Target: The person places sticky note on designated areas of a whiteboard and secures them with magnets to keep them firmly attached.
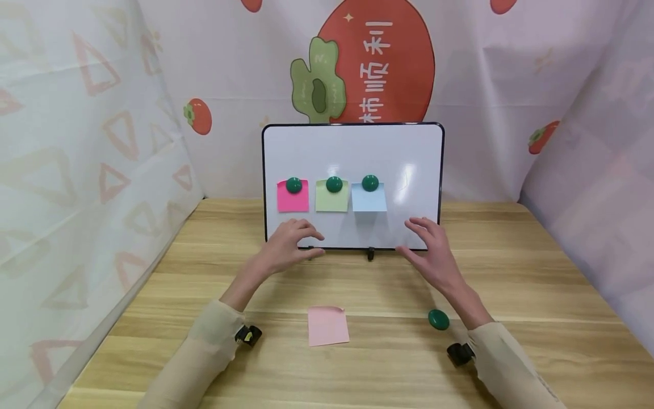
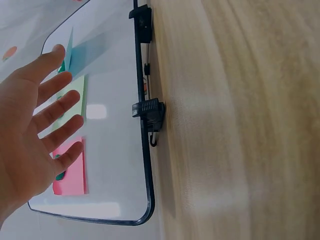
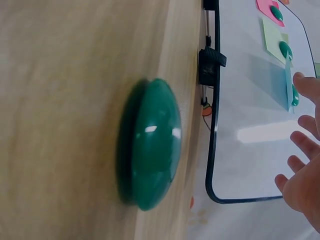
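Note:
My left hand (image 1: pixel 288 247) hovers before the lower left of a whiteboard (image 1: pixel 414 153), fingers apart and holding nothing. Before its lower right corner is my right hand (image 1: pixel 431 253), also spread and unoccupied. Three sticky notes hang in a row on the board: bright pink (image 1: pixel 293 203), pale green (image 1: pixel 331 202) and light blue (image 1: pixel 369 200). Each has a round green magnet (image 1: pixel 293 185) near its top. On the table, a pale pink sticky note (image 1: pixel 328 326) lies between my forearms. A loose green magnet (image 1: pixel 438 319) rests beside my right wrist, seen close in the right wrist view.
The board stands upright at the back of the wooden table (image 1: pixel 388 369), on black clips (image 2: pixel 150 112) at its lower edge. Behind it hangs a printed cloth (image 1: pixel 230 159) with persimmon pictures. More cloth (image 1: pixel 92 170) walls in both sides.

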`<state>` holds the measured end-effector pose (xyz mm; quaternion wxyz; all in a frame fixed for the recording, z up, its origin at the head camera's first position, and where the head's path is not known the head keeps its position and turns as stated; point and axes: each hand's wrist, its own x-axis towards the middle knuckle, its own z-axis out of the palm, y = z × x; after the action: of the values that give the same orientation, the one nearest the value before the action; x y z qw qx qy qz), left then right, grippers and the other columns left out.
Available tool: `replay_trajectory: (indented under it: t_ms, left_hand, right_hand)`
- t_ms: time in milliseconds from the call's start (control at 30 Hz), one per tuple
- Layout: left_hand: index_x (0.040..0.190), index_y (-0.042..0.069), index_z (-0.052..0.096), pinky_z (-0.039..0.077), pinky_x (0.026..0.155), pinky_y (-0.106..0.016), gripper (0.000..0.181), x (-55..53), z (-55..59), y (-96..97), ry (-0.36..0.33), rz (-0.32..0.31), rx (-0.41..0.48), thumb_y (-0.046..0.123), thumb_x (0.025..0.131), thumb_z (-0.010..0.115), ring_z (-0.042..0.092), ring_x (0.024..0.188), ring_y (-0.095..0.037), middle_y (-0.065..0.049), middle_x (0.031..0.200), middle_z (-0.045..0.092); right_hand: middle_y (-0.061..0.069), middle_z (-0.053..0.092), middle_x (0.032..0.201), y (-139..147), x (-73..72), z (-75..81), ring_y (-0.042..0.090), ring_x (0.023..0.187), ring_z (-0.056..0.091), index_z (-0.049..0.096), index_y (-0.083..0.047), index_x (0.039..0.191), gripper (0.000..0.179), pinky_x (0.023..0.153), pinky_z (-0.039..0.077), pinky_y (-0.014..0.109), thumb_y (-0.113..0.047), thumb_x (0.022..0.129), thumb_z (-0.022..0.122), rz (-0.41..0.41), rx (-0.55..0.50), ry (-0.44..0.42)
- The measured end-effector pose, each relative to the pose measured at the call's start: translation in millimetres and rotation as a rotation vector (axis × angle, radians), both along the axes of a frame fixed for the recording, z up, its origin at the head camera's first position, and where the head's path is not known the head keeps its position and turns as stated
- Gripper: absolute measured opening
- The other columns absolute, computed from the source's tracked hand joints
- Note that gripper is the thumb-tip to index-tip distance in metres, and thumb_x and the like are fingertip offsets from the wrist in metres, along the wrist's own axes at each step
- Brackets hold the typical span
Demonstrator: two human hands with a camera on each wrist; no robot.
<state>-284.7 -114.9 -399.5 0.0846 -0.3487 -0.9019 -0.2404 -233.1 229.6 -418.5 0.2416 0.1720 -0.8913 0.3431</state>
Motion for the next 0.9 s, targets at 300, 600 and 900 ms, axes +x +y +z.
replay_trajectory:
  t_ms: [300, 600, 900]
  left_hand:
    - [0.113, 0.014, 0.074, 0.043, 0.095, -0.042, 0.04, 11.2, -4.9, 0.5, -0.108, -0.062, -0.074, 0.043, 0.085, 0.076, 0.058, 0.106, -0.021, -0.005, 0.113, 0.068]
    - [0.12, 0.018, 0.071, 0.04, 0.099, -0.044, 0.045, 20.3, -5.4, -6.9, -0.192, -0.091, -0.153, 0.047, 0.085, 0.075, 0.057, 0.11, -0.026, -0.001, 0.12, 0.065]
    - [0.129, 0.023, 0.065, 0.041, 0.105, -0.043, 0.058, 28.7, -7.3, -7.6, -0.411, -0.151, -0.238, 0.048, 0.079, 0.08, 0.051, 0.124, -0.02, 0.005, 0.132, 0.057]
  right_hand:
    - [0.023, 0.05, 0.141, -2.2, 6.8, -4.6, 0.043, 0.136, 0.037, 0.058, 0.003, 0.133, 0.058, 0.109, 0.029, 0.065, -0.014, 0.083, 0.08, 0.022, -0.009, -0.053]
    - [0.019, 0.05, 0.141, -0.7, 15.8, -2.5, 0.04, 0.134, 0.039, 0.056, -0.001, 0.137, 0.056, 0.109, 0.032, 0.064, -0.022, 0.088, 0.076, 0.038, -0.022, -0.198]
    - [0.014, 0.057, 0.133, 8.7, 24.2, -8.2, 0.036, 0.127, 0.049, 0.063, -0.007, 0.131, 0.046, 0.102, 0.04, 0.062, -0.031, 0.093, 0.07, 0.112, -0.001, -0.309]
